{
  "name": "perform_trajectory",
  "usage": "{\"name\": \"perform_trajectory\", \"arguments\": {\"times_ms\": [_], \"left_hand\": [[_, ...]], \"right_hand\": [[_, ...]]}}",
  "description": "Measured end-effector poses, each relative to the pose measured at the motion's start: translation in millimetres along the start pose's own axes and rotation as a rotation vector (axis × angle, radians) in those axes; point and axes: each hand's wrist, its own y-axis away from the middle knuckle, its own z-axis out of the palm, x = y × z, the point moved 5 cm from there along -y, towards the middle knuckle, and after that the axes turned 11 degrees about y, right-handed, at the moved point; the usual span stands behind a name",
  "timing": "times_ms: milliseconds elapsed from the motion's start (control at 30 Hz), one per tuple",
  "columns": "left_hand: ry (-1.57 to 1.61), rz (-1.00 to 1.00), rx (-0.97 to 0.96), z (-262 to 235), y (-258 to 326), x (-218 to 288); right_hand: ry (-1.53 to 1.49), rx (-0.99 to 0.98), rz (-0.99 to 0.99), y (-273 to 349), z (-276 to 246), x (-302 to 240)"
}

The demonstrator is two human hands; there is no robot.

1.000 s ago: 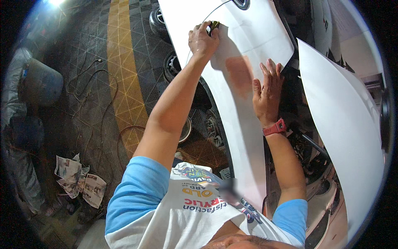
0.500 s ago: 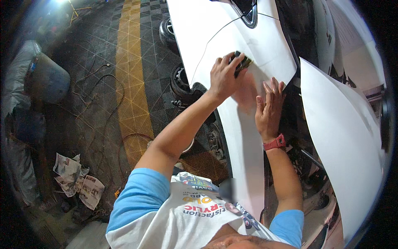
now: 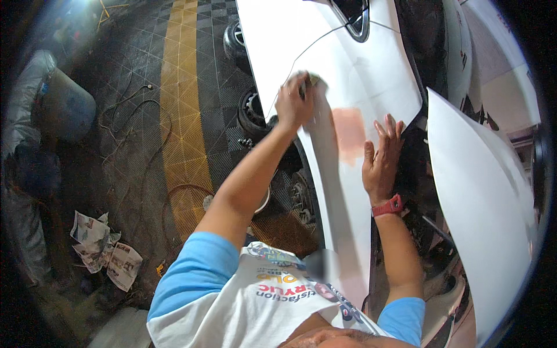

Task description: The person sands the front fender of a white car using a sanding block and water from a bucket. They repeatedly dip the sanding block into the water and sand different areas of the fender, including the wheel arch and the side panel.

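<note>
A white car body panel (image 3: pixel 371 64) lies in front of me, with a pinkish-brown patch (image 3: pixel 350 132) on it. My left hand (image 3: pixel 294 103) is closed round a small dark block with a yellow-green face (image 3: pixel 314 80), blurred by motion. It is over the panel, to the left of the patch and near the wheel-side edge. To the right of the patch my right hand (image 3: pixel 381 159) lies on the panel, fingers stretched out, holding nothing. A red watch is on that wrist.
A separate curved white panel (image 3: pixel 478 191) stands at the right. At the left are wheels (image 3: pixel 252 113), cables and a yellow strip (image 3: pixel 185 116) on the dark tiled floor. Newspaper sheets (image 3: pixel 107 249) and a large translucent bin (image 3: pixel 72 107) stand farther left.
My left hand has moved leftward with the block, off the pinkish patch, which now shows fully. My right hand stays in nearly the same spot on the panel.
</note>
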Motion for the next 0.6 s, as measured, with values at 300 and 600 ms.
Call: {"name": "perform_trajectory", "arguments": {"times_ms": [300,600], "left_hand": [[0.041,0.028,-0.175,-11,97,51],[0.060,-0.219,-0.091,-6,98,20]], "right_hand": [[0.060,-0.010,0.015,1,-5,9],[0.073,0.010,-0.021,1,3,7]]}}
